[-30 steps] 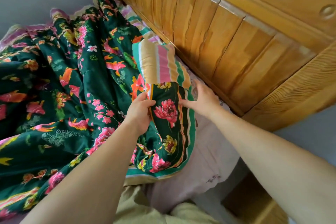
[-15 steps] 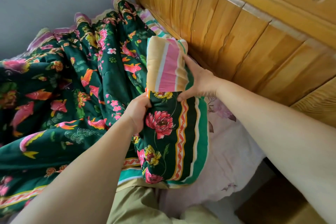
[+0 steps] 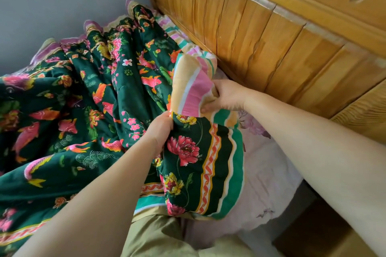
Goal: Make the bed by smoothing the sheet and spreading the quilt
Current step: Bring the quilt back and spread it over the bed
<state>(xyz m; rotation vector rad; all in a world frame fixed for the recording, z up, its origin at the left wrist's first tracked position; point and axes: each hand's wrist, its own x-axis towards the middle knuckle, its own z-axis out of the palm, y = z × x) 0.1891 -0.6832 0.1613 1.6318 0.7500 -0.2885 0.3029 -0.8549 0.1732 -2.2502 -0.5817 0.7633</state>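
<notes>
A dark green quilt (image 3: 69, 110) printed with pink and orange flowers and fish lies bunched in folds over the left of the bed. Its near corner is turned up and shows a striped pink, cream and green underside (image 3: 191, 87). My right hand (image 3: 226, 96) grips that striped corner close to the headboard. My left hand (image 3: 161, 126) pinches the green patterned edge just below and left of it. A pale pink flowered sheet (image 3: 269, 173) lies bare at the right, under the raised corner.
A tall wooden headboard (image 3: 282, 37) runs diagonally along the right side. A grey wall (image 3: 52, 2) stands behind the bed. My knee in light green trousers (image 3: 154, 238) rests at the bed's near edge. A brown floor gap (image 3: 313, 233) shows at lower right.
My right hand has slid from the green border up onto the striped underside and lifted the corner toward the headboard. My left hand keeps its grip. More pink sheet shows.
</notes>
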